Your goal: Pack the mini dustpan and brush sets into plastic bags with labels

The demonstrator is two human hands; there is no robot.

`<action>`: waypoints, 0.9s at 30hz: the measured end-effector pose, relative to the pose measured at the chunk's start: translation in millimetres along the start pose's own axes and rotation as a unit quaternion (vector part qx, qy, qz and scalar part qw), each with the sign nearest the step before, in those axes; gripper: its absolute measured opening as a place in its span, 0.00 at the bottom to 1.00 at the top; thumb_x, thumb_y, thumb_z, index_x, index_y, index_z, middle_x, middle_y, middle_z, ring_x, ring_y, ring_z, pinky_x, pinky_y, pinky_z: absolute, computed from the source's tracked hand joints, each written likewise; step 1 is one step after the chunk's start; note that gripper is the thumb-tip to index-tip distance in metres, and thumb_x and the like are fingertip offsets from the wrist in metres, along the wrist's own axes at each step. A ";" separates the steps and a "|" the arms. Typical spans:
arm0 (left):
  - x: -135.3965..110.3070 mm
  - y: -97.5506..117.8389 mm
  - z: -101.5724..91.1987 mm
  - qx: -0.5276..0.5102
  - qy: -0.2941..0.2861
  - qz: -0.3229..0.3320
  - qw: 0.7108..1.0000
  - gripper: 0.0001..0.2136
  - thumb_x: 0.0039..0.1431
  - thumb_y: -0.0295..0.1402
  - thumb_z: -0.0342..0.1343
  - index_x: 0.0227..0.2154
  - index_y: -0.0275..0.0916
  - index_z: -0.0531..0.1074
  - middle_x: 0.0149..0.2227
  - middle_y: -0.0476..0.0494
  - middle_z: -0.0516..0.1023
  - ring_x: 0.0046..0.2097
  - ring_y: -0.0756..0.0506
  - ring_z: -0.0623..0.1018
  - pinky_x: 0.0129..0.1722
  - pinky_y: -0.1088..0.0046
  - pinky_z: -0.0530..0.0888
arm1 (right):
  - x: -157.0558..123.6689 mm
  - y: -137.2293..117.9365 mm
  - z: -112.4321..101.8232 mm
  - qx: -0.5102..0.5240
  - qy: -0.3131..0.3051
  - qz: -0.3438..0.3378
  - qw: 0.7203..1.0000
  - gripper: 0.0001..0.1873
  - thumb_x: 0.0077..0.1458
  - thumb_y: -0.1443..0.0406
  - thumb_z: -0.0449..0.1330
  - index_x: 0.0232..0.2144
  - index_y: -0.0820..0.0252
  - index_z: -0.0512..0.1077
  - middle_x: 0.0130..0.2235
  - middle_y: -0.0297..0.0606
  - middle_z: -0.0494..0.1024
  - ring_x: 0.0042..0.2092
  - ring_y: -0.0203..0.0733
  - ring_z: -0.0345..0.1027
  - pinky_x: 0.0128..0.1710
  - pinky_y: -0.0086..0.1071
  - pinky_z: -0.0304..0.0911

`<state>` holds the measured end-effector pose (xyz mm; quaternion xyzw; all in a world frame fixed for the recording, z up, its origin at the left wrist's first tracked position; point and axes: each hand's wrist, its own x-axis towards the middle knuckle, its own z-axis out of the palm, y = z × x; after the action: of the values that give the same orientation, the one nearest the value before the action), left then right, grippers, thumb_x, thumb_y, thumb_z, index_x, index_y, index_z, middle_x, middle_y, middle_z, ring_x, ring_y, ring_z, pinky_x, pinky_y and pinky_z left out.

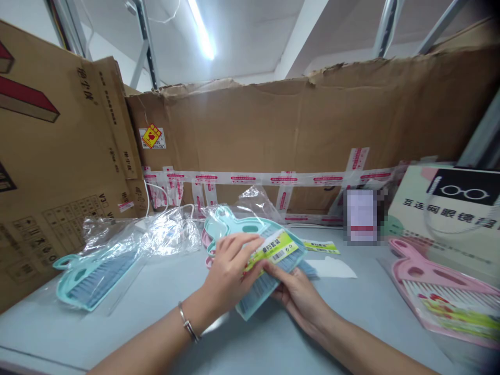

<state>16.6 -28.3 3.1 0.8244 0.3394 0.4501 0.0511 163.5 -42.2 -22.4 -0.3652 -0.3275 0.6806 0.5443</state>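
Note:
A teal dustpan and brush set (pixel 250 307) is tilted up off the table in the middle, with a yellow-green label (pixel 283 247) across its front. My left hand (pixel 234 263) curls over the front of the set, fingers and thumb against the label. From the lower right, my right hand (pixel 299 297) grips the edge, its thumb on the front and its other fingers behind. Just behind lie pink pieces (pixel 205 238), mostly covered by the teal set. Whether the label is stuck down or loose cannot be made out.
A bagged teal dustpan set (pixel 103 276) lies left, near crumpled clear plastic (pixel 174 229). Another yellow-green label (pixel 320 247) and white paper (pixel 334 267) lie behind my right hand. A pink dustpan set (pixel 441 281) rests right by a printed box (pixel 449 208). Cardboard (pixel 250 130) walls the back.

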 end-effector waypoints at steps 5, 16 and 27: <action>7.2 -6.8 -13.9 -0.074 0.222 -0.181 0.955 0.27 0.53 0.39 0.55 0.55 0.48 0.54 0.60 0.41 0.52 0.61 0.37 0.55 0.55 0.59 0.60 | 6.1 -8.3 -5.3 0.064 0.031 -0.021 0.997 0.21 0.39 0.64 0.68 0.39 0.57 0.71 0.36 0.35 0.79 0.36 0.42 0.73 0.36 0.34 0.70; -0.6 -5.4 21.0 -0.508 -0.024 -0.378 0.773 0.24 0.44 0.35 0.64 0.44 0.35 0.65 0.49 0.36 0.72 0.50 0.38 0.72 0.49 0.62 0.69 | 12.0 -13.5 -8.1 0.061 0.020 -0.025 0.998 0.21 0.40 0.65 0.67 0.39 0.58 0.69 0.34 0.35 0.79 0.35 0.41 0.74 0.34 0.33 0.70; 5.9 -28.8 1.1 -0.499 -0.051 -0.430 0.750 0.22 0.44 0.28 0.63 0.44 0.36 0.65 0.44 0.37 0.76 0.41 0.43 0.77 0.38 0.71 0.74 | 38.7 -41.9 -43.3 -0.071 0.115 -0.042 0.990 0.13 0.38 0.63 0.67 0.27 0.63 0.70 0.27 0.36 0.77 0.27 0.36 0.69 0.25 0.27 0.63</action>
<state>4.8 -2.4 -4.6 0.4700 0.3819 0.4429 0.6611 216.1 5.9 -14.9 -0.4644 -0.3253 0.5857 0.5792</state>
